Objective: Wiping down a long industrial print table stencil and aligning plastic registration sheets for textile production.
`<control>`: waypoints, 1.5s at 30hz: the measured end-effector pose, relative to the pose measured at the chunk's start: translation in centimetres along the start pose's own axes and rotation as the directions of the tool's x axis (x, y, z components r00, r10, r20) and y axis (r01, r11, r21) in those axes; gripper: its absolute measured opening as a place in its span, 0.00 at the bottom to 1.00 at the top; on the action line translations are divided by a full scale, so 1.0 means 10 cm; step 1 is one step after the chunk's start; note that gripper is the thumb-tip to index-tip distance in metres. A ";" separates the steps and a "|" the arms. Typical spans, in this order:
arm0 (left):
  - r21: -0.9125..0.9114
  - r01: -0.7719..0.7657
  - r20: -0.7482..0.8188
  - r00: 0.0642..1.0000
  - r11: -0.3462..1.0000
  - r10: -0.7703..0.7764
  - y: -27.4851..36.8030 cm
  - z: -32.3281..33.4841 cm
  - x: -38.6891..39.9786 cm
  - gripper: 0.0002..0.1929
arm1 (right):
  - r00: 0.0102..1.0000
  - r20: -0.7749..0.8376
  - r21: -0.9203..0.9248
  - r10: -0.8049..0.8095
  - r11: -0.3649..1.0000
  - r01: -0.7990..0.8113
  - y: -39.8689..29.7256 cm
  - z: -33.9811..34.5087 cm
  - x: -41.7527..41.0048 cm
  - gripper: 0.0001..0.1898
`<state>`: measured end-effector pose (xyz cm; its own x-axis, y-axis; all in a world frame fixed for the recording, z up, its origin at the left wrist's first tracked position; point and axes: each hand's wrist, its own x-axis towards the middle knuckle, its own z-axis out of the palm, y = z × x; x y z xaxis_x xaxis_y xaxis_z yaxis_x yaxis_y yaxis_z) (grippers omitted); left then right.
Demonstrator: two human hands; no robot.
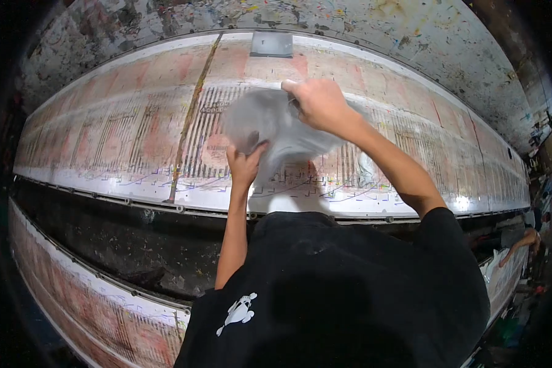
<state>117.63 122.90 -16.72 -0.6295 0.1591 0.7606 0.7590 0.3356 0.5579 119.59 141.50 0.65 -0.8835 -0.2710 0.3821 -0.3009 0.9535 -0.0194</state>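
Note:
My right hand [319,103] is closed on one edge of a grey sheet, probably fabric [294,129], that is blurred by motion above the long printing table [156,124]. Lower and to the left, my left hand [245,163] pinches the near left part of the same sheet between thumb and fingers. Stripes, corner marks and reddish stains cover the tabletop. The sheet hides part of the striped surface beneath it.
A grey flat plate [271,44] lies at the table's far edge. A crumpled pale piece [366,169] rests right of the sheet. Behind me runs a second long table [106,317]. Another person's arm [517,246] shows at the far right. A paint-spattered wall or floor [395,27] lies beyond.

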 end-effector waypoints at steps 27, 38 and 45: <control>-0.632 0.626 0.034 0.611 0.457 -0.791 -1.09 0.24 -0.54 0.18 | 0.644 0.069 0.604 0.762 0.482 -0.635 1.40 0.58 -1.36 0.08; -0.403 0.572 0.044 0.792 0.714 -0.610 -1.01 0.27 -0.72 0.19 | 0.681 -0.186 0.876 0.708 0.434 -0.213 1.02 2.46 -2.91 0.13; -0.349 0.603 0.079 0.781 0.717 -0.619 -0.81 0.16 -0.75 0.16 | 0.338 0.076 0.933 0.938 0.053 -0.357 0.71 2.18 -2.79 0.17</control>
<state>115.90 120.48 -27.45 -0.9749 -0.0097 0.2225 0.2224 0.0127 0.9749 134.22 152.98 -30.30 -0.6080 0.7929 0.0406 -0.0357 0.0238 -0.9991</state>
